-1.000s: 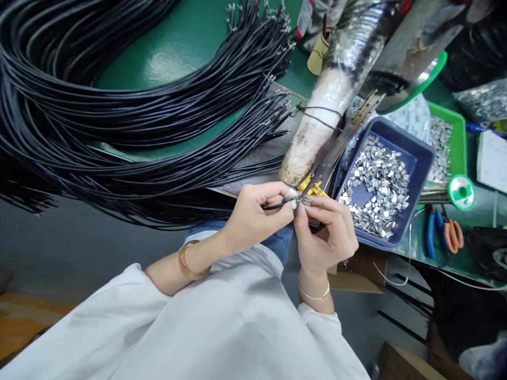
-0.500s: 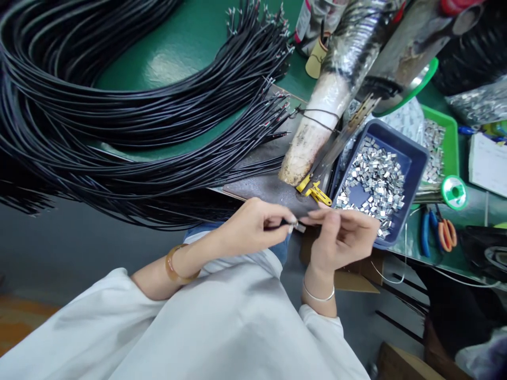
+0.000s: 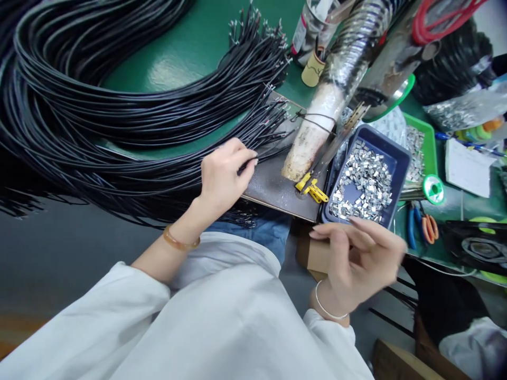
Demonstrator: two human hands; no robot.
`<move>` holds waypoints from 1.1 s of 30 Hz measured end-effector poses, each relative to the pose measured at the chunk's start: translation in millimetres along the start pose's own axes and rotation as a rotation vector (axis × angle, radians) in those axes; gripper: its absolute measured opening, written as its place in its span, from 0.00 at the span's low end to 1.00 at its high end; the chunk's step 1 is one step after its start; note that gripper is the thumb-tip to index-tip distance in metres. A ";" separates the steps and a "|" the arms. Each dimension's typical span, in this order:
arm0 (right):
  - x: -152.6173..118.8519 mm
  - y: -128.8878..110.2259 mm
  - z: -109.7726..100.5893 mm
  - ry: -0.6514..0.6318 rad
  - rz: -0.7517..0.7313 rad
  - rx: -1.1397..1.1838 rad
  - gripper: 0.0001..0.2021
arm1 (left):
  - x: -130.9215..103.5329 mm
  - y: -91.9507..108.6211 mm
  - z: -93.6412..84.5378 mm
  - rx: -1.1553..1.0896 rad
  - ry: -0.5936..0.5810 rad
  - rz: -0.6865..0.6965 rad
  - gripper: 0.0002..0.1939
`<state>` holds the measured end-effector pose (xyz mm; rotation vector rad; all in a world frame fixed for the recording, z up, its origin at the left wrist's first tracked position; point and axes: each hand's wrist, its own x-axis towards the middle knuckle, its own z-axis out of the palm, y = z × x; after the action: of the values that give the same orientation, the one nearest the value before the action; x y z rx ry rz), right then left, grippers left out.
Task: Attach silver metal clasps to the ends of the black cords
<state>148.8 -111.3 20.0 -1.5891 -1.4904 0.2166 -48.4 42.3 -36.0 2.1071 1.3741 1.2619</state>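
My left hand (image 3: 226, 174) is over the near edge of the black cable bundle (image 3: 158, 113), thumb and forefinger pinched on a thin black cable whose dark tip shows at the fingertips. My right hand (image 3: 356, 258) hangs just in front of the dark blue tray (image 3: 400, 169), fingers spread and holding nothing that I can see. Many small shiny metal connector pieces (image 3: 366, 182) lie in that tray. Between the hands, a yellow-handled tool (image 3: 312, 189) stands at the edge of the grey board (image 3: 273, 190).
A white-ended duct pipe (image 3: 312, 132) slants over the board. Behind the blue tray is a green tray (image 3: 430, 153) of small metal parts. A solder spool (image 3: 433, 189) and blue and orange-handled pliers (image 3: 422, 224) lie to its right. Cardboard boxes (image 3: 317, 258) stand below the bench.
My hands have moved apart. The left has gone up and left to the cable bundle; the metal piece seen at its fingertips no longer shows. My right hand has shifted right and down, fingers spreading.
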 end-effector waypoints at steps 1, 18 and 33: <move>4.1 3.4 -2.8 -0.021 0.011 -0.038 0.08 | 4.7 -3.9 2.5 -0.072 0.054 -0.049 0.03; 99.5 105.4 -42.6 -0.179 0.045 -0.539 0.06 | -32.3 46.0 -36.6 -1.251 -1.533 -0.145 0.06; 19.5 11.4 21.0 0.120 0.014 0.193 0.05 | -32.2 63.9 0.3 -1.202 -0.529 -0.662 0.05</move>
<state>147.7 -82.7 8.7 -1.4328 -1.3256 0.2611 -16.5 -16.0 -9.5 0.9080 0.6458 0.7891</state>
